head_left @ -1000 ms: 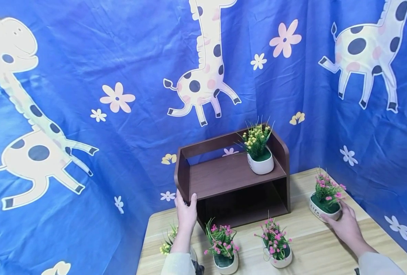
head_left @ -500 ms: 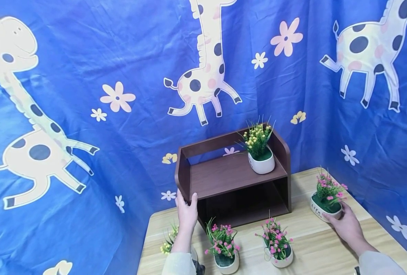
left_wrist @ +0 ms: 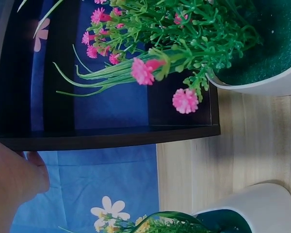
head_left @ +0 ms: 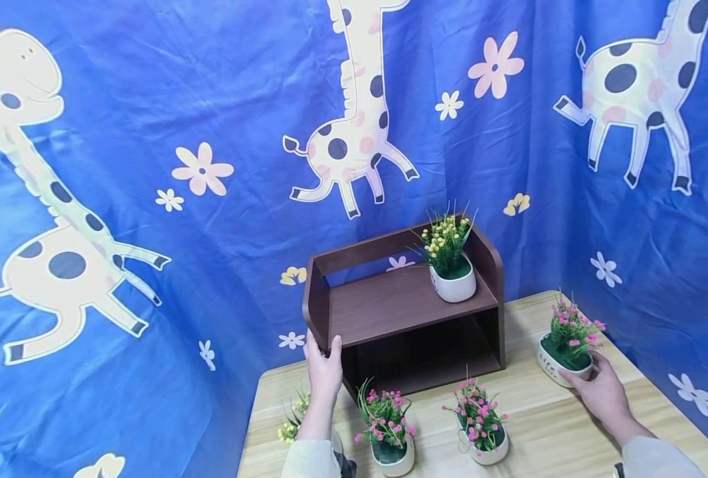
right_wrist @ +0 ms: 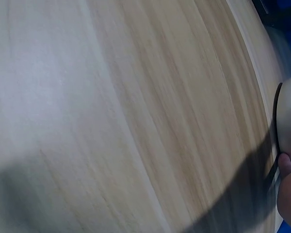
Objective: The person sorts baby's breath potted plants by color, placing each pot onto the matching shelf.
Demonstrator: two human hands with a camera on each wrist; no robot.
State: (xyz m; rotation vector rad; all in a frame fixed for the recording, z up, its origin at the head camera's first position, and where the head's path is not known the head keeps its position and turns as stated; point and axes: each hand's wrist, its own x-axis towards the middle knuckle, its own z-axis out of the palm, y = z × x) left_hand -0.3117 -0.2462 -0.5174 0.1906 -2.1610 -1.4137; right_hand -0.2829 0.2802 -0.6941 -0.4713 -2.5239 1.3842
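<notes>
A dark brown wooden two-tier shelf (head_left: 384, 302) stands on a pale wood-grain worktop (head_left: 539, 431) before a blue giraffe-printed curtain (head_left: 240, 86). The person's left hand (head_left: 325, 368) is clamped on the shelf's left side panel, thumb to the front, fingers round the outside; presumably this steadies the light-looking frame. The right hand (head_left: 604, 393) has its fingers clamped on a white lettered pot with pink flowers (head_left: 568, 345), near the worktop's right edge. It grips the pot's wall rather than the foliage, likely because the thin stems would bend and give no firm hold. The pot appears to rest on the worktop, though a slight lift is hard to rule out.

A white pot with yellow flowers (head_left: 451, 265) sits on the upper board, close to the right panel. In front of the shelf stand a left pink-flowered white pot (head_left: 392, 435) and a right pink-flowered white pot (head_left: 483, 425), apart from each other, probably for easy reach.

The head view half-hides another yellow-flowered white pot (left_wrist: 269, 206) behind the left forearm; the left wrist view bares its side, and also blue behind the lower compartment, which looks dark from above. The right wrist view shows a digit low against the pot but leaves out its flowers.
</notes>
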